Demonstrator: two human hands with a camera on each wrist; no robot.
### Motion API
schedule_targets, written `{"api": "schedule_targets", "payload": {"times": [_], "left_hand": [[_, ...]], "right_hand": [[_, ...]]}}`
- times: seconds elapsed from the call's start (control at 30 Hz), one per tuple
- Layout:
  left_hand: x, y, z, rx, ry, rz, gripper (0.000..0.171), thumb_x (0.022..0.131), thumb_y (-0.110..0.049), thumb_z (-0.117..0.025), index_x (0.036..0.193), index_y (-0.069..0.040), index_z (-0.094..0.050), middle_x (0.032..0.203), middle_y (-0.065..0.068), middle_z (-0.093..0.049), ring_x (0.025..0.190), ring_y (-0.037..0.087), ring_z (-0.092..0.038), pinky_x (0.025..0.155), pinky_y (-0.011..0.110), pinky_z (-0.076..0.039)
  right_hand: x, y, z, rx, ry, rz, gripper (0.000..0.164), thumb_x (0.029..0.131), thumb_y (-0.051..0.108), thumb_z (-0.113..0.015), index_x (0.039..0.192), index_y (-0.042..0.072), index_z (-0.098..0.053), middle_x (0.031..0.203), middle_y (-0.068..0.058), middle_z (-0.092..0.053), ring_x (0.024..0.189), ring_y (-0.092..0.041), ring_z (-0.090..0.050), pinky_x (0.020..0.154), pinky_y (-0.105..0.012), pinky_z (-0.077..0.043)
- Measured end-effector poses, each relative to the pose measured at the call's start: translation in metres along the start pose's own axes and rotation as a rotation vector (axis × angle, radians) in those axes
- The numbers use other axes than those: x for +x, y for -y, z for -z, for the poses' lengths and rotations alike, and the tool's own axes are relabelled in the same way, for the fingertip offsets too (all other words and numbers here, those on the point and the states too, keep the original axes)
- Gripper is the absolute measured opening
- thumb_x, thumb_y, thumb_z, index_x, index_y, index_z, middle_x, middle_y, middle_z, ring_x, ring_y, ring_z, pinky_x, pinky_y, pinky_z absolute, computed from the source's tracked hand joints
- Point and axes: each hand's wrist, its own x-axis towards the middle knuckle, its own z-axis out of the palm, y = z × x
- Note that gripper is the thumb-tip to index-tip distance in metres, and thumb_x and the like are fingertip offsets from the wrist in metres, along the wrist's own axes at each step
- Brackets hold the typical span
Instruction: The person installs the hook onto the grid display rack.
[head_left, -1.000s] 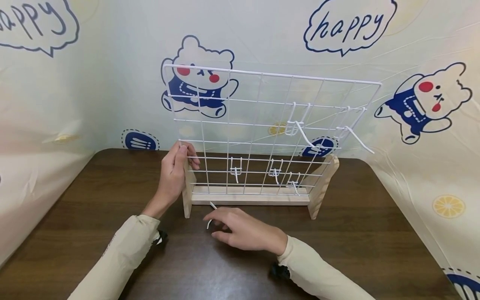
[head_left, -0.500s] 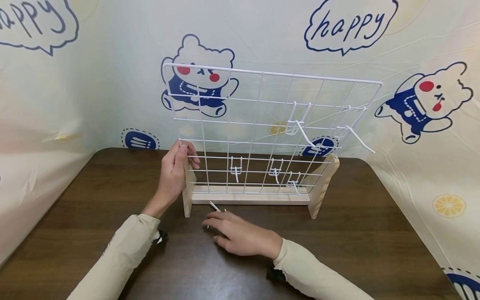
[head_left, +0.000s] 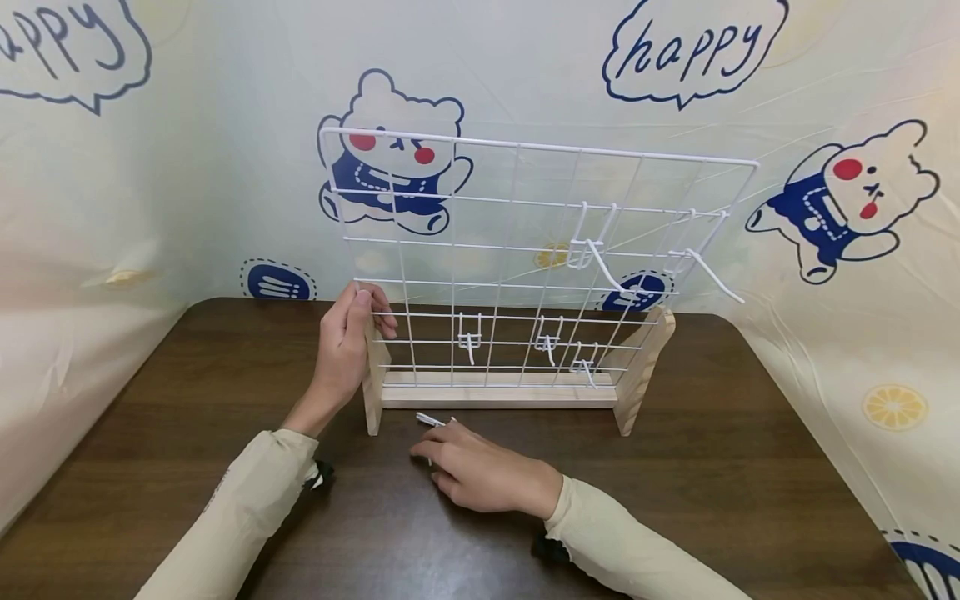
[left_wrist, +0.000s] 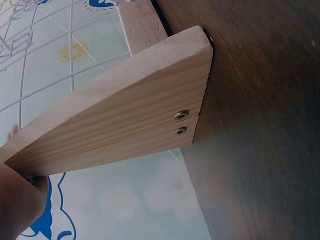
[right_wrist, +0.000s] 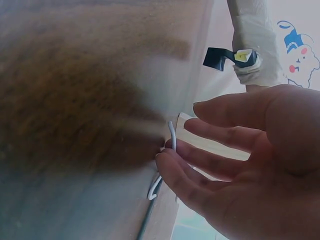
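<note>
In the head view, a white wire grid rack (head_left: 540,146) stands on a wooden base (head_left: 498,403). My left hand (head_left: 341,350) grips the left wooden side panel (head_left: 372,392) near its top, with fingers reaching behind the grid. The left wrist view shows that panel (left_wrist: 140,95) close up. On the table before the rack lies a loose white wire hook (head_left: 429,419), partly covered by my right hand (head_left: 487,471). In the right wrist view the fingers are spread and loosely bent. Their tips touch the hook (right_wrist: 173,135), and the thumb stands apart from it.
Several white hooks (head_left: 594,258) hang on the grid, two high at the right and the others low. The right wooden side panel (head_left: 645,371) stands at the far end. A brown table (head_left: 712,467) lies beneath, and a printed curtain (head_left: 247,167) closes off the back.
My right hand has shifted slightly back and its fingers have lowered over the hook. The hook has turned a little on the table. My left hand stays on the rack.
</note>
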Motion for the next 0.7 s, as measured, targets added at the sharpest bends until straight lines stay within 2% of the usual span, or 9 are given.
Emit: {"api": "schedule_targets", "payload": {"times": [0.2,0.4,0.5,0.6,0.7], "left_hand": [[-0.001,-0.001,0.001,-0.001,0.001,-0.004,0.037,0.109,-0.019,-0.033,0.099,0.010,-0.053,0.080,0.023,-0.060,0.066,0.028,-0.060,0.065,0.026,-0.055],[0.001,0.000,0.000,0.012,0.005,-0.017,0.036,0.109,-0.017,-0.033,0.100,0.010,-0.054,0.081,0.023,-0.060,0.067,0.029,-0.061,0.065,0.026,-0.055],[0.001,0.000,0.000,0.018,0.004,-0.014,0.036,0.109,-0.016,-0.032,0.099,0.011,-0.053,0.080,0.023,-0.060,0.066,0.030,-0.060,0.065,0.027,-0.055],[0.001,-0.005,-0.001,0.024,0.004,-0.007,0.035,0.109,-0.014,-0.032,0.099,0.012,-0.053,0.080,0.025,-0.060,0.066,0.033,-0.059,0.064,0.026,-0.055],[0.001,-0.018,-0.003,0.032,0.007,-0.005,0.035,0.109,-0.012,-0.031,0.098,0.015,-0.051,0.079,0.029,-0.058,0.066,0.037,-0.058,0.064,0.027,-0.054]], "right_hand": [[0.000,0.000,0.001,0.011,-0.027,0.003,0.032,0.095,0.009,-0.063,0.127,0.009,-0.064,0.127,-0.003,-0.061,0.123,-0.014,-0.054,0.114,-0.038,-0.037],[-0.002,-0.001,0.005,-0.004,-0.079,0.028,0.028,0.094,0.012,-0.066,0.122,0.011,-0.067,0.122,-0.001,-0.063,0.111,-0.010,-0.058,0.093,-0.021,-0.049],[-0.002,-0.002,0.005,-0.011,-0.094,0.032,0.027,0.094,0.013,-0.066,0.121,0.011,-0.068,0.121,-0.001,-0.064,0.110,-0.010,-0.058,0.092,-0.020,-0.049],[-0.001,-0.002,0.006,-0.013,-0.106,0.043,0.027,0.093,0.012,-0.067,0.120,0.011,-0.068,0.120,0.000,-0.065,0.110,-0.009,-0.058,0.092,-0.020,-0.049],[-0.002,-0.002,0.008,-0.004,-0.116,0.042,0.026,0.093,0.011,-0.066,0.120,0.010,-0.069,0.120,-0.001,-0.066,0.111,-0.010,-0.059,0.094,-0.020,-0.049]]}}
